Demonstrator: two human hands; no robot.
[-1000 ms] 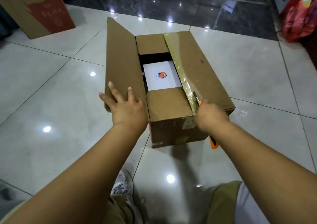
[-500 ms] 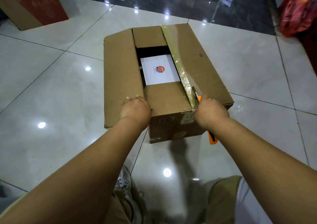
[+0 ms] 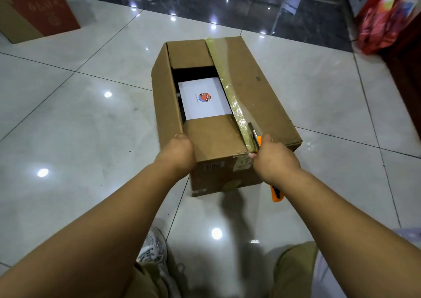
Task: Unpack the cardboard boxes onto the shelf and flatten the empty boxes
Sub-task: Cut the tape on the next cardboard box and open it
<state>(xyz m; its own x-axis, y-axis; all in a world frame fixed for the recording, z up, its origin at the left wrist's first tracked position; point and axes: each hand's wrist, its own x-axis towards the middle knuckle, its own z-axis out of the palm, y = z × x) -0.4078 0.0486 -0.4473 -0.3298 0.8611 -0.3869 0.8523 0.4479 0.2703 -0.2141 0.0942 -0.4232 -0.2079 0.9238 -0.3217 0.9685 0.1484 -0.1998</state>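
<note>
A brown cardboard box [image 3: 262, 106] lies on the tiled floor in front of me. Its left long flap [image 3: 165, 97] hangs down along the side. The right flap stays flat with yellowish tape [image 3: 230, 88] along its edge. Inside shows a white carton [image 3: 204, 99] with a round red and blue logo. My left hand [image 3: 177, 154] sits at the near left corner with its fingers curled over the flap's edge. My right hand [image 3: 273, 161] grips an orange utility knife [image 3: 276, 194], its blade at the tape near the front right corner.
Another cardboard box with a red panel [image 3: 34, 8] stands at the far left. A red bag [image 3: 378, 31] leans against dark furniture at the far right. Dark glossy floor lies beyond the box. My shoe [image 3: 152, 252] and knees are at the bottom.
The left long flap, upright a second ago, has been folded outward and down against the box side. My left hand moved to the near corner and curled. The right hand stayed in place.
</note>
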